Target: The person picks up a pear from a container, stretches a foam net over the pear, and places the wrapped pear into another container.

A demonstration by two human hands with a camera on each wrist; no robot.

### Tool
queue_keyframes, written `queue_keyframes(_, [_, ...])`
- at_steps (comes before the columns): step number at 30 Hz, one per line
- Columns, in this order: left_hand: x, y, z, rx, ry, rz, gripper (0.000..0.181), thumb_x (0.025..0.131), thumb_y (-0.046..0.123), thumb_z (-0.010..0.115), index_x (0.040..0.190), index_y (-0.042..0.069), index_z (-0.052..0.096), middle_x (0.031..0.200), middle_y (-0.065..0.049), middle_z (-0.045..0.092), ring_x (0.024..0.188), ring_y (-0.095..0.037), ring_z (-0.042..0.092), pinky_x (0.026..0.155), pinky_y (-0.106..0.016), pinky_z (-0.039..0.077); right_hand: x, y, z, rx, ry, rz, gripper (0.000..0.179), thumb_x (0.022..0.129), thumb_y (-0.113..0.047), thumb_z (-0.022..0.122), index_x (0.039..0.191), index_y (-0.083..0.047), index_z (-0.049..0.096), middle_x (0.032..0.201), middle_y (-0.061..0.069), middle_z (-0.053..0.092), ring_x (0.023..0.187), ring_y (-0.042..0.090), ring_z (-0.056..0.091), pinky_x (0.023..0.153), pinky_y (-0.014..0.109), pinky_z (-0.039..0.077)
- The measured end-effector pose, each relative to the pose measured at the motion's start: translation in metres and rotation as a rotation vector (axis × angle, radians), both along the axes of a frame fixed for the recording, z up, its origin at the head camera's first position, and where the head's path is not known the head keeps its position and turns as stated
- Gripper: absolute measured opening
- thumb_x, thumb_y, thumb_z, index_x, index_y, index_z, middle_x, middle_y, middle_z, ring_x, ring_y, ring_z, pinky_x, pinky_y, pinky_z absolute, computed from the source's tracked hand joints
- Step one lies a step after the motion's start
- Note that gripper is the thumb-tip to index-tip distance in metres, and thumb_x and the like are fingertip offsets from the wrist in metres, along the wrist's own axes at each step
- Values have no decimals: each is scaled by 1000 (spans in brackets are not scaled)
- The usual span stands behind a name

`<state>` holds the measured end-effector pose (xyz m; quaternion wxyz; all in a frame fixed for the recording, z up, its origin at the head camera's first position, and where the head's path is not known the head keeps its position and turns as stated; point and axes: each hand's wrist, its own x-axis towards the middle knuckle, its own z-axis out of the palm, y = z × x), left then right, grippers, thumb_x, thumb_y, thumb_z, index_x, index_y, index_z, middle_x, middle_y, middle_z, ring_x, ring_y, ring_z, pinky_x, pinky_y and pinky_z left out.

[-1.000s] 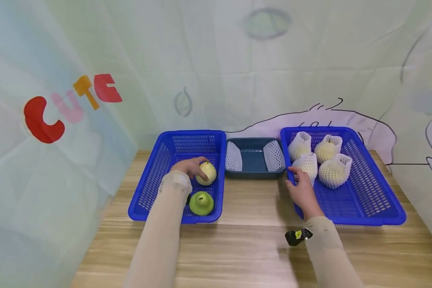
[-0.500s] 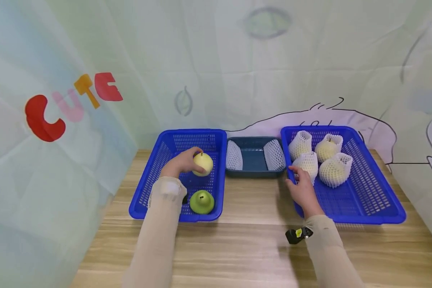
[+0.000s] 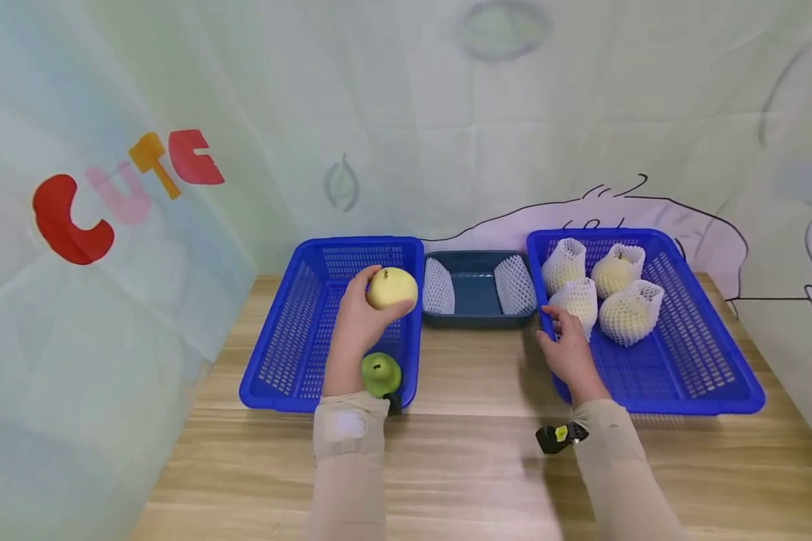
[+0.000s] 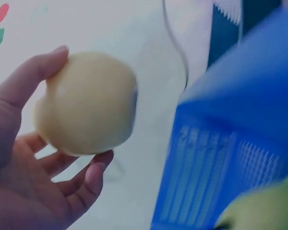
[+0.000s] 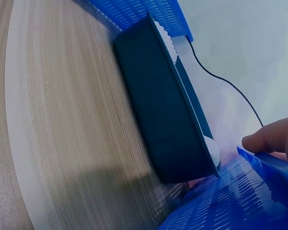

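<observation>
My left hand (image 3: pixel 353 327) grips a pale yellow pear (image 3: pixel 395 288) between thumb and fingers, up over the left blue basket (image 3: pixel 280 323). The left wrist view shows the same pear (image 4: pixel 91 103) lifted off, its smooth skin bare. Below, a green pear (image 3: pixel 381 374) sits in the near right corner of that basket, partly behind my wrist. On the other side, my right hand (image 3: pixel 571 352) holds the left rim of the right blue basket (image 3: pixel 677 383). Several pears in white foam nets (image 3: pixel 631 314) fill that basket's left part.
Between the baskets stands a dark teal tray (image 3: pixel 475 320) with white foam nets (image 3: pixel 514 285) at both ends. All three containers rest on a wooden table (image 3: pixel 474 466). A printed cloth (image 3: pixel 406 128) hangs close behind them.
My left hand has lifted the yellow pear from the left basket's floor and turned, bringing it up near the basket's right rim. My right hand has stayed at the rim.
</observation>
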<state>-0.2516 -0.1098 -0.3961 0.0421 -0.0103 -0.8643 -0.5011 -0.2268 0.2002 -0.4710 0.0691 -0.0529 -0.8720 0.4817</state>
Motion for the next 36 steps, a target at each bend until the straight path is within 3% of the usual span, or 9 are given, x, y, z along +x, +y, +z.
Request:
queue_keyframes(6, [-1,38,-11,-3,96,70,76,70,35,78,136,16,43,135,-8,44,120,-29,39,91,-48,39,-2,-2,3,4,8,5,43,87,0,54,129,4,44,122,29,38,112,45,43,92,51,37])
queue_keyframes(11, [-3,75,-21,-23,128,40,76,69,37,78,134,15,45,131,-7,47,118,-29,41,92,-46,38,-3,-1,5,4,14,-4,43,87,0,54,129,3,43,122,28,38,111,44,43,92,51,37])
queue_keyframes(14, [1,95,-38,-57,98,-11,76,69,39,78,134,15,46,132,-7,47,120,-28,41,94,-45,37,-2,-1,4,7,0,-3,44,87,0,54,130,3,43,124,28,37,112,43,43,93,50,36])
queue_keyframes(18, [9,114,-70,-110,7,-53,76,68,40,78,134,17,47,132,-7,48,118,-30,44,92,-45,39,-2,-1,2,5,15,0,44,86,0,54,129,4,44,123,28,39,111,44,44,93,50,36])
queue_keyframes(22, [13,120,-100,-148,-47,-50,74,67,37,80,131,18,49,127,-7,51,112,-31,48,88,-45,41,0,-1,1,-5,21,3,44,85,0,55,128,5,44,122,28,39,111,44,45,93,49,37])
queue_keyframes(25, [13,121,-113,-159,-53,-62,73,67,34,81,131,16,50,126,-8,52,111,-32,48,89,-45,40,1,-1,2,-4,9,1,45,85,0,55,128,4,44,123,27,39,111,43,44,93,49,36])
queue_keyframes(32, [12,121,-127,-136,-39,-112,74,68,29,81,133,16,48,129,-9,51,115,-33,46,93,-45,38,-1,-2,4,-1,2,8,45,86,0,54,129,4,44,123,28,38,112,43,43,93,50,36])
queue_keyframes(36, [13,121,-127,-134,-33,-137,85,66,27,83,139,17,39,134,-10,47,117,-33,44,95,-46,37,-1,-1,5,0,-13,10,45,87,-2,54,130,3,43,124,27,37,113,43,42,94,49,36])
